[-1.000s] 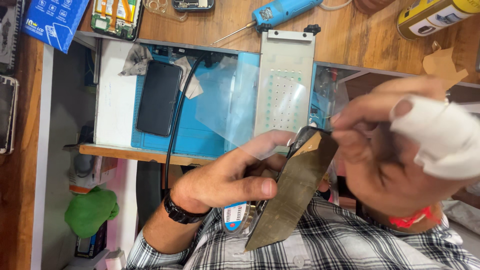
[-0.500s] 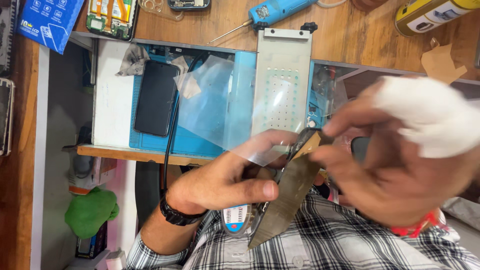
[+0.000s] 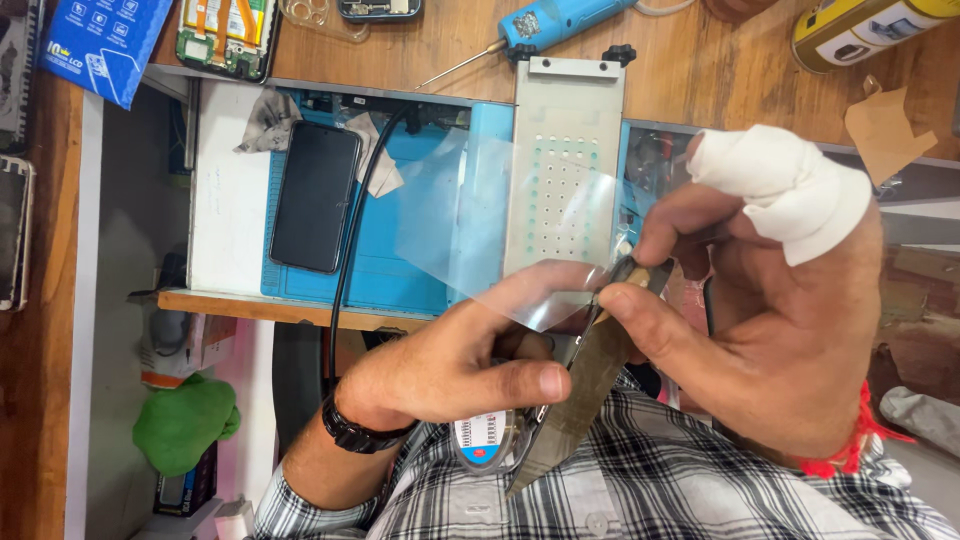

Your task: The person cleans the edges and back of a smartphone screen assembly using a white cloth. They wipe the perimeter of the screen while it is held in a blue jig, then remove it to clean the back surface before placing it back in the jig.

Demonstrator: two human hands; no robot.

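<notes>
Film [image 3: 500, 240] edge between hands [image 3: 450, 370], free above.

The wooden table [image 3: 700, 60] carries a blue mat [image 3: 410, 270] with a black phone [image 3: 316, 197] lying on it. A blue handheld tool [image 3: 560, 20] and a yellow can [image 3: 860, 28] lie near its far edge, and a blue box [image 3: 95, 50] at the far left corner.

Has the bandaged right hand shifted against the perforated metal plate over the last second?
Yes. The right hand, with its cloth-wrapped finger, has risen up-frame toward the perforated metal plate; its wrap now sits level with the plate's middle.
</notes>
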